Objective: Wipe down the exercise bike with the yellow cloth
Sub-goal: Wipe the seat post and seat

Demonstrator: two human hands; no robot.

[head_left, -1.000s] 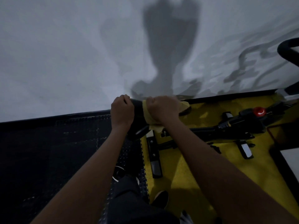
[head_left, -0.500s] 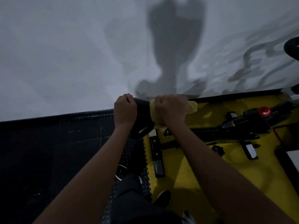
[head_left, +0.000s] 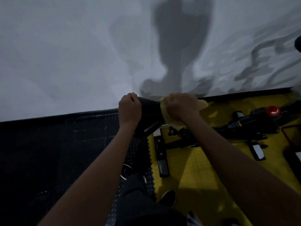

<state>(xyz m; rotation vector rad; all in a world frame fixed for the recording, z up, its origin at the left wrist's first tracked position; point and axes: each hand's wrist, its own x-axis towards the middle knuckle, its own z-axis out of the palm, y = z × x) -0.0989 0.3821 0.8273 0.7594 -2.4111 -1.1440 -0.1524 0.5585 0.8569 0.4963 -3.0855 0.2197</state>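
The exercise bike's black saddle sits in the middle of the view, with the bike's black frame stretching to the right below it. My left hand grips the saddle's left end with curled fingers. My right hand holds the yellow cloth bunched against the saddle's right part; the cloth pokes out on both sides of my fist. A red knob sits on the frame at the right.
The bike stands on a yellow floor mat; black studded floor tiles lie to the left. A white wall rises close behind. Pedals and a base bar lie below the saddle. My legs and shoes are at the bottom.
Both hands stay on the saddle. The cloth under my right hand has shifted a little along the saddle, and the view has drifted slightly.
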